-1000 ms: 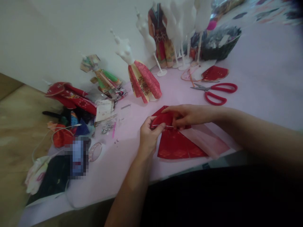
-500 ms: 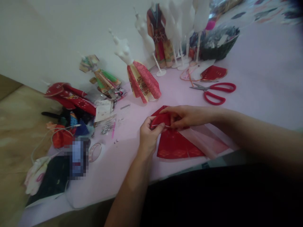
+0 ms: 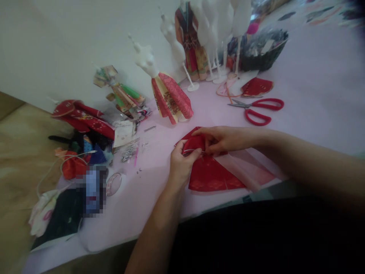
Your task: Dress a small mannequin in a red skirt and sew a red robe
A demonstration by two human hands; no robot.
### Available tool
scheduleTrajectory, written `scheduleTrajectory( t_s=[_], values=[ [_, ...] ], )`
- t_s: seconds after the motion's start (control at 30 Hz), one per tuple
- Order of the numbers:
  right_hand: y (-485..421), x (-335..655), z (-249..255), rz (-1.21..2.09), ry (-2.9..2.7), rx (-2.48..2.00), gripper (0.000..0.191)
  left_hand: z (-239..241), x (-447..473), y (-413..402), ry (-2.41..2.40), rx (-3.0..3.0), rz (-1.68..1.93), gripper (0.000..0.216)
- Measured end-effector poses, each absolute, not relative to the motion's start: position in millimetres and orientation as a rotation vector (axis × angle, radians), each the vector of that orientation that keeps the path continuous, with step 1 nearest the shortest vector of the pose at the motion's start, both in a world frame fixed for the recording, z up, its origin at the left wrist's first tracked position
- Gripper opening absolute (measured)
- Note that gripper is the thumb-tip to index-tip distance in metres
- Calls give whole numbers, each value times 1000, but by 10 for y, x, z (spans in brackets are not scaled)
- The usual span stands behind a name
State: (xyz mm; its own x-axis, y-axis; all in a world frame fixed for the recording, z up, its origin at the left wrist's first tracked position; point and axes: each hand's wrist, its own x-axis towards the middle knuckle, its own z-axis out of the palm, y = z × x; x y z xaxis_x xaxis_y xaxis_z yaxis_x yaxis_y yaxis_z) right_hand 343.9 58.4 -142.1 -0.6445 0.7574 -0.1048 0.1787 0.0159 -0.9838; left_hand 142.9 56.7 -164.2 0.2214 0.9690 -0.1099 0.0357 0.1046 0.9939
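Observation:
A red patterned fabric piece [image 3: 211,175] with a pale pink lining [image 3: 245,167] lies spread on the table, its top gathered into my hands. My left hand [image 3: 181,161] pinches the folded red top edge, with a thin silver beaded trim [image 3: 193,151] running across it. My right hand [image 3: 225,139] comes in from the right and holds the same fold from above, its fingertips meeting the trim. The fabric's upper part is partly hidden behind my fingers.
Red-handled scissors [image 3: 256,110] and a red fabric scrap [image 3: 256,86] lie to the right. Doll mannequins in paper gowns [image 3: 171,99] stand behind, beside a dark basket [image 3: 265,51]. Papers, beads and cloth heaps [image 3: 85,129] crowd the left, past the pink table surface [image 3: 313,125].
The view has shifted slightly, so the scene sits a little higher and further left. My hands have turned the red fold slightly, and the beaded trim stays between them.

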Motion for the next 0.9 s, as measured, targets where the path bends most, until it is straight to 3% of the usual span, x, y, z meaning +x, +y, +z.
scheduleTrajectory(
  t_s=[0.53,0.9],
  values=[
    [577,3457,-1380,1631,-1764,-1035,70,-1544,1424,538,1095,1093,1037,35],
    [591,3405,-1433,1578,-1820,-1008,61,-1539,1431,520,1075,1089,1011,38]
  ],
)
